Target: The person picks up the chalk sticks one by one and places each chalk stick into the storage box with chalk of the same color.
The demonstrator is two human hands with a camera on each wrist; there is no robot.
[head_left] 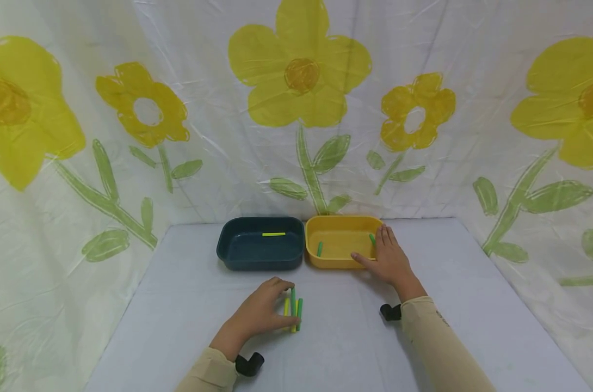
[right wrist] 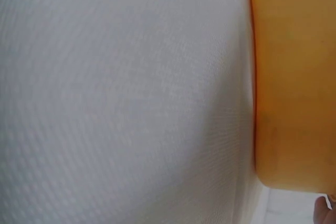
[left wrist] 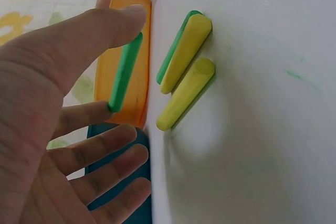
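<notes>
In the head view my left hand point(head_left: 262, 310) is over the near middle of the table, pinching a green stick point(left wrist: 126, 72) end to end between thumb and index finger. The other fingers are spread. Just beside it, two yellow sticks point(left wrist: 186, 95) and another green stick point(head_left: 300, 314) lie on the white cloth. My right hand point(head_left: 391, 261) is at the right front corner of the yellow tray point(head_left: 343, 263), fingers extended over its rim and thumb apart. Inside that tray are a green stick point(head_left: 320, 249) at the left and a second, partly hidden, by my right fingers.
A dark teal tray point(head_left: 259, 265) stands left of the yellow one, with one yellow stick point(head_left: 273, 234) inside. White cloth point(head_left: 345, 337) covers the table. Behind the trays hangs a curtain point(head_left: 208, 179) with painted yellow flowers. Each wrist bears a small black camera mount point(head_left: 249, 365).
</notes>
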